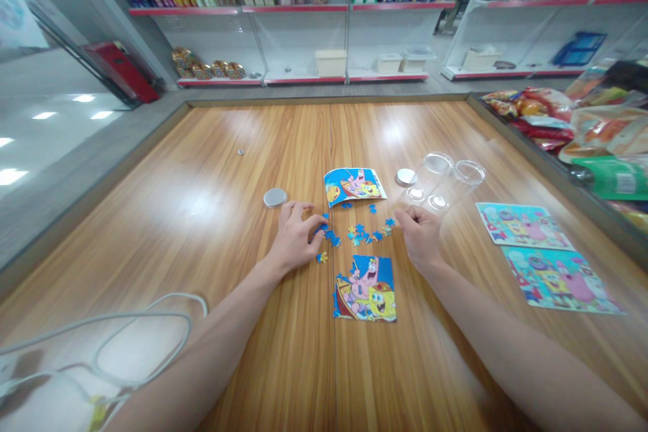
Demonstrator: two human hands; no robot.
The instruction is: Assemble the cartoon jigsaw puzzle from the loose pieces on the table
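Note:
A partly joined jigsaw puzzle with a pink starfish and a yellow sponge character lies between my forearms. Beyond it, loose blue and yellow jigsaw pieces are scattered. My left hand is at their left side, thumb and forefinger closed around a blue jigsaw piece; a yellow piece lies just below. On the right, my right hand is closed with thumb against forefinger, beside a blue piece; what it pinches is hidden. A curved picture sheet with the same scene stands behind the pieces.
Two clear plastic jars and a silver lid are at the back right; another lid is left. Two finished puzzles lie at right. A white cable loops at front left. Snack bags border the table.

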